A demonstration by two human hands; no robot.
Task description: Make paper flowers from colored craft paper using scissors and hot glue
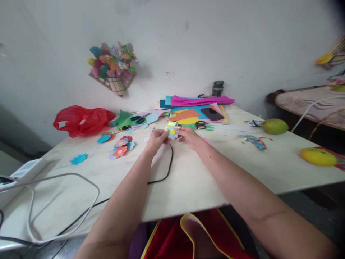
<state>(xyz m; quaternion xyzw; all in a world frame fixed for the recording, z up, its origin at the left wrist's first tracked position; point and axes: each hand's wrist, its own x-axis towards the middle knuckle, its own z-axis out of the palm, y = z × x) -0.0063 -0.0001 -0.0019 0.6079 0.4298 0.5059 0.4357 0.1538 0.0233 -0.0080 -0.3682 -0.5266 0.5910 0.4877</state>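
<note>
A light blue paper flower (172, 135) with a yellow centre is pinched between both hands above the table. My left hand (159, 138) grips its left edge, thumb on top. On the opposite edge, my right hand (188, 136) holds it between thumb and fingers. Just behind the flower lies a small yellow paper piece (171, 124). Black-handled scissors (199, 125) rest near my right hand. To the left sits a cluster of paper flowers (120, 151) in red, orange, pink and blue, with a separate blue flower cutout (78, 158) farther left.
Coloured paper sheets (185, 116) and a phone (212, 114) lie at the back, beside a red plastic bag (83, 120). More scissors (138, 119) rest on paper. Mangoes (275, 126) and paper scraps (254, 141) are on the right. White cables (94, 187) cross the left front.
</note>
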